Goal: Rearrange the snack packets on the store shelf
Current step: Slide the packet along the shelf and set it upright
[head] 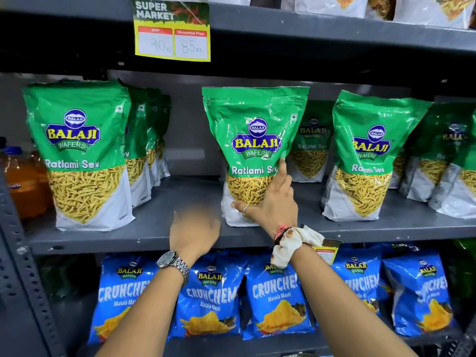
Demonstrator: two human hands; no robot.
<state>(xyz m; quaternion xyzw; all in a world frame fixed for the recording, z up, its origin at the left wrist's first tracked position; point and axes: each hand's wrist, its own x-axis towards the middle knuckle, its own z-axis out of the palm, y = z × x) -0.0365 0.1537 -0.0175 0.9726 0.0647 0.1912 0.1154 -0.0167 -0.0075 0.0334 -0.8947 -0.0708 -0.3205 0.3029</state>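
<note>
Green Ratlami Sev packets stand in rows on the grey middle shelf (159,235). My right hand (270,199) grips the lower right side of the middle green packet (253,140), which stands upright near the shelf's front. My left hand (194,228), blurred, hovers just left of that packet's base with fingers loosely apart and nothing in it. A row of green packets (77,150) stands at the left, with more behind it. Another green packet (365,155) stands at the right, with more behind and beside it.
Blue Crunchem packets (275,295) fill the lower shelf. A yellow price tag (172,32) hangs from the upper shelf edge. Orange drink bottles (23,181) stand at the far left. A bare stretch of shelf lies between the left row and the held packet.
</note>
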